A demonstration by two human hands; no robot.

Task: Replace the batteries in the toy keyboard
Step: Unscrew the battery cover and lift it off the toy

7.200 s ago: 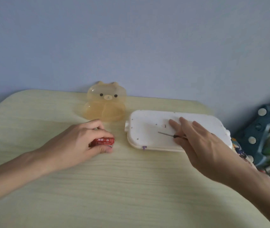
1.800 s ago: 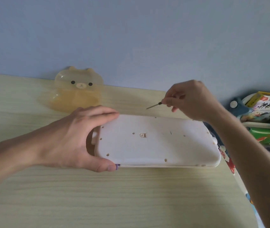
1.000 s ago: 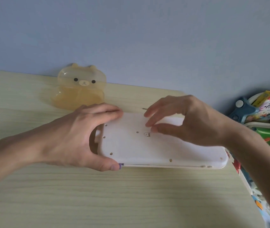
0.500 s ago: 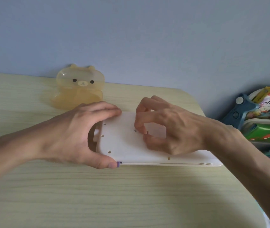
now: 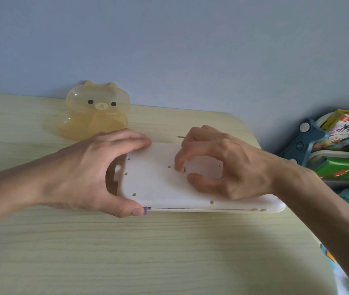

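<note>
The white toy keyboard (image 5: 154, 184) lies face down on the wooden table, its back with small screw holes facing up. My left hand (image 5: 88, 173) clamps its left end, thumb on the near edge and fingers over the far edge. My right hand (image 5: 229, 167) is curled over the middle of the back. Its index fingertip digs at the latch of the battery cover (image 5: 203, 169) and the thumb presses just below. The thin metal tip of a screwdriver (image 5: 180, 136) shows on the table behind my right hand; the rest is hidden. No batteries are in view.
A translucent orange bear-shaped container (image 5: 97, 111) stands at the back of the table (image 5: 126, 252) near the wall. Off the table's right edge are a blue toy (image 5: 301, 143) and a pile of colourful boxes and books (image 5: 343, 154).
My right hand put the screwdriver down behind the keyboard and moved onto its back, the fingers curling onto the cover latch. My left hand keeps its hold on the left end.
</note>
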